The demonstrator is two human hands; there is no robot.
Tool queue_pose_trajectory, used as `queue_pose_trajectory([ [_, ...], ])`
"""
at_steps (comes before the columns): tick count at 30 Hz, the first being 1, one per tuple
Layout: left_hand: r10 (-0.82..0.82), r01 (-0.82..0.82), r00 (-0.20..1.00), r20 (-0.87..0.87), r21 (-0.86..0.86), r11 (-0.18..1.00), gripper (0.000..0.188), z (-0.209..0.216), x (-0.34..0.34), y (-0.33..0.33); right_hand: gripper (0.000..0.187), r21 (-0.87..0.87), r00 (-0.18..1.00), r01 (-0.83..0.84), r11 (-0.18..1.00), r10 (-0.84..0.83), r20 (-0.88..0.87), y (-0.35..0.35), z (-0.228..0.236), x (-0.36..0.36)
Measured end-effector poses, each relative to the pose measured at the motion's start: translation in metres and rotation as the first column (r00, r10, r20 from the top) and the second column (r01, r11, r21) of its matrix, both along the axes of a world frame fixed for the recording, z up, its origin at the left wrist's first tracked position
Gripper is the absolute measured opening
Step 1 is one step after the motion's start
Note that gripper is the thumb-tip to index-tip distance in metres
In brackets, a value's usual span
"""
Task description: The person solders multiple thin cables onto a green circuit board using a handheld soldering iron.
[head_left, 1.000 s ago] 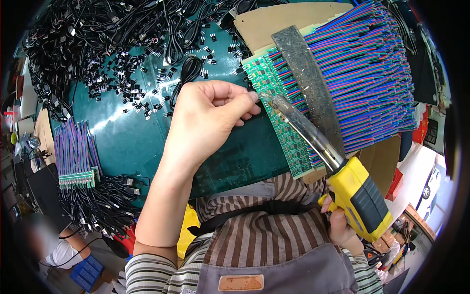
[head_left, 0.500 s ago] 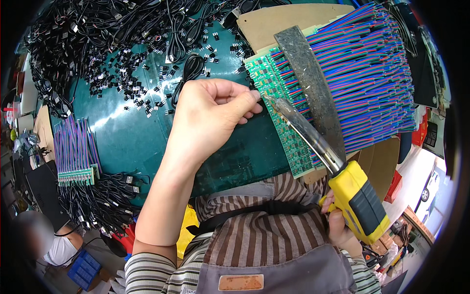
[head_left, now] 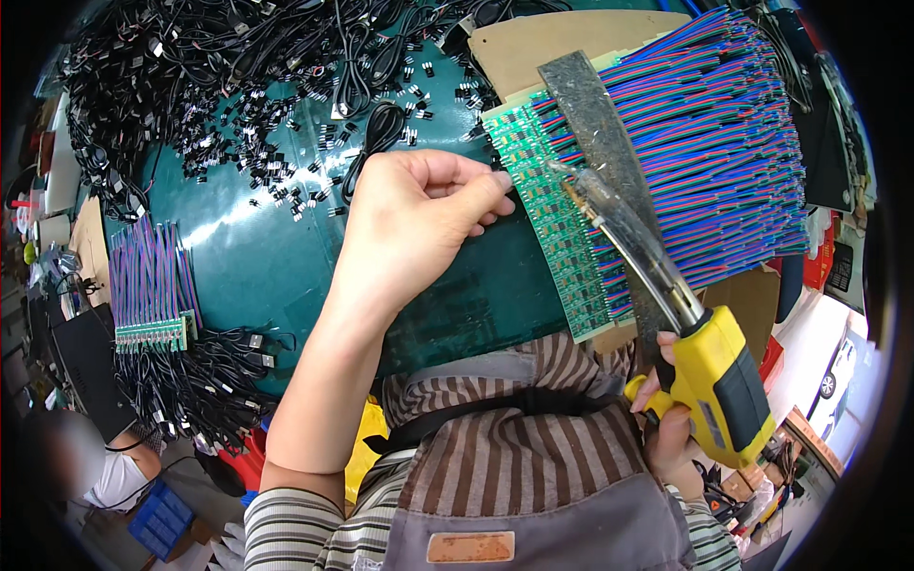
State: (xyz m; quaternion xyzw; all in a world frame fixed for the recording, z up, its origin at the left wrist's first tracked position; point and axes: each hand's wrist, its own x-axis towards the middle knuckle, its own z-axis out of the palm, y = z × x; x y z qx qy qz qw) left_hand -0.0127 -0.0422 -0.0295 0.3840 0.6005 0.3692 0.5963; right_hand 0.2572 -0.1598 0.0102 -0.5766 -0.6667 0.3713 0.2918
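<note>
My left hand (head_left: 409, 224) has its thumb and fingers pinched together at the left edge of a row of green circuit boards (head_left: 552, 224); what lies between the fingertips is too small to make out. In my right hand (head_left: 666, 419) is a yellow and black soldering gun (head_left: 719, 385), gripped by its handle. Its metal barrel points up and left over the boards, with the tip a little right of my left fingertips. Bundles of blue, red, green and black wires (head_left: 714, 162) run right from the boards. A dark metal bar (head_left: 605, 124) lies across the wires.
Black cables (head_left: 190, 67) and small black connectors (head_left: 276, 157) heap over the far left of the green table mat (head_left: 257, 276). Another wired board strip (head_left: 152, 333) lies at the left edge with cables. Cardboard (head_left: 562, 43) sits beneath the boards. A person (head_left: 105, 466) is at lower left.
The soldering gun has shifted right, its tip moving right and slightly farther off, away from my left fingertips. My left hand stays pinched in nearly the same place.
</note>
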Motion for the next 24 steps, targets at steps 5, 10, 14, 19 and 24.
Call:
queue_pose_trajectory([
  [5, -0.052, 0.076, 0.984, -0.171, 0.135, 0.988, 0.022, 0.008, -0.014, -0.010, 0.075, -0.041, 0.991, 0.038, 0.998, -0.043, -0.124, 0.000, 0.000, -0.004],
  [10, 0.070, 0.068, 0.678, -0.731, 0.158, 0.985, 0.019, 0.036, -0.030, -0.041, 0.077, -0.072, 0.984, 0.047, 0.996, -0.059, -0.170, -0.001, -0.004, 0.001],
  [14, 0.140, 0.075, 0.548, -0.825, 0.215, 0.974, 0.020, 0.015, -0.030, -0.052, 0.077, -0.105, 0.985, -0.005, 0.994, -0.014, -0.172, 0.001, -0.004, 0.002],
  [19, 0.153, 0.048, 0.596, -0.788, 0.225, 0.973, 0.021, 0.011, -0.034, -0.049, 0.079, -0.114, 0.978, 0.032, 0.993, -0.055, -0.201, 0.000, -0.005, 0.002],
  [24, 0.087, 0.095, 0.644, -0.760, 0.192, 0.977, 0.019, 0.008, -0.042, -0.042, 0.084, -0.152, 0.992, -0.093, 0.984, 0.078, -0.099, -0.005, -0.013, 0.023],
])
